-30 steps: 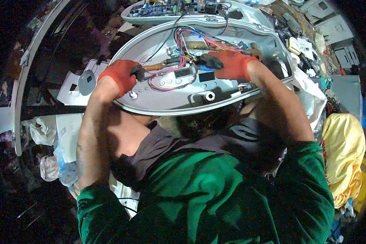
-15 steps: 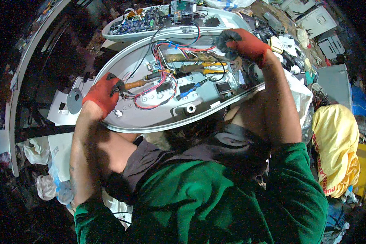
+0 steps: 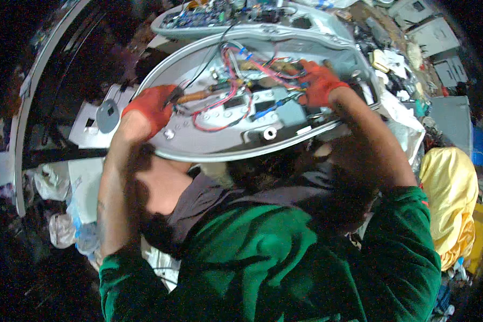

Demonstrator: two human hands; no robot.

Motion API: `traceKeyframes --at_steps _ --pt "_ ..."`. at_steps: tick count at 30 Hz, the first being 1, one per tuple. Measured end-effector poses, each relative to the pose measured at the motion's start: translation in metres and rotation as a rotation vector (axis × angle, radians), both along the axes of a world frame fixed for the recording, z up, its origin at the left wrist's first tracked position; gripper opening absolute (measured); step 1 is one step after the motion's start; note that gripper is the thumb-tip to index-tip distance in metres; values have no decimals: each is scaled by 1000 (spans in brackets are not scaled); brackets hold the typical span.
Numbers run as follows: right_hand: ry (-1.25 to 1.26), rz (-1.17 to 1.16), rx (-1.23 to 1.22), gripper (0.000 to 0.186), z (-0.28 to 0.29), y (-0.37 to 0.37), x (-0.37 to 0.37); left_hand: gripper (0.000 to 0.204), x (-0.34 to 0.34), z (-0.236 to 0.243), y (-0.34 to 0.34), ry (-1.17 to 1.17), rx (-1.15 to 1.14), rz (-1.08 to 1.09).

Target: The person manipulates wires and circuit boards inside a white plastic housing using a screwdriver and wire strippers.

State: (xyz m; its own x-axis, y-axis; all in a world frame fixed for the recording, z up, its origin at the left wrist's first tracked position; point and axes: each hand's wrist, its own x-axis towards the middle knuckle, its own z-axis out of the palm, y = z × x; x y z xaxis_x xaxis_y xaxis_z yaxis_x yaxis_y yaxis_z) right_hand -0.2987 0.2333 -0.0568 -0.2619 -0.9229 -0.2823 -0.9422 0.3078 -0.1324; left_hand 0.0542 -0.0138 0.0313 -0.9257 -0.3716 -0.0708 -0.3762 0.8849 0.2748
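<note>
A large grey oval plastic casing (image 3: 209,156) lies tilted over my lap, with loose red, white and black wires (image 3: 236,80) inside. My left hand (image 3: 151,111), in a red and black glove, is closed on its left rim; a tool's orange-brown handle (image 3: 194,97) lies against the fingertips. In a matching glove, my right hand (image 3: 322,85) reaches into the right part of the casing, over several hand tools. Its fingers are curled down by the tool handles, blurred, and what they grip is hidden. A blue-handled tool (image 3: 268,111) lies just left of them.
Behind the casing lies a second grey shell (image 3: 327,32) bearing circuit boards (image 3: 209,17). Scrap and plastic (image 3: 394,64) pile up at the far right. A yellow sack (image 3: 448,193) stands right of me; plastic bags (image 3: 64,231) lie at the left.
My right hand has come down from the casing's far right rim onto the tools inside. My left hand keeps its place at the left rim. The whole view has shifted somewhat.
</note>
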Motion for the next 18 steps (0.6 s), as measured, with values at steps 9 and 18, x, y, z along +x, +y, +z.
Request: traceKeyframes --at_steps 9,18 --pt "180 71 272 53 28 -11 29 43 7 -25 -20 -112 -38 25" --pt "-81 -106 102 57 33 1 18 34 -7 -12 -11 -186 32 86"
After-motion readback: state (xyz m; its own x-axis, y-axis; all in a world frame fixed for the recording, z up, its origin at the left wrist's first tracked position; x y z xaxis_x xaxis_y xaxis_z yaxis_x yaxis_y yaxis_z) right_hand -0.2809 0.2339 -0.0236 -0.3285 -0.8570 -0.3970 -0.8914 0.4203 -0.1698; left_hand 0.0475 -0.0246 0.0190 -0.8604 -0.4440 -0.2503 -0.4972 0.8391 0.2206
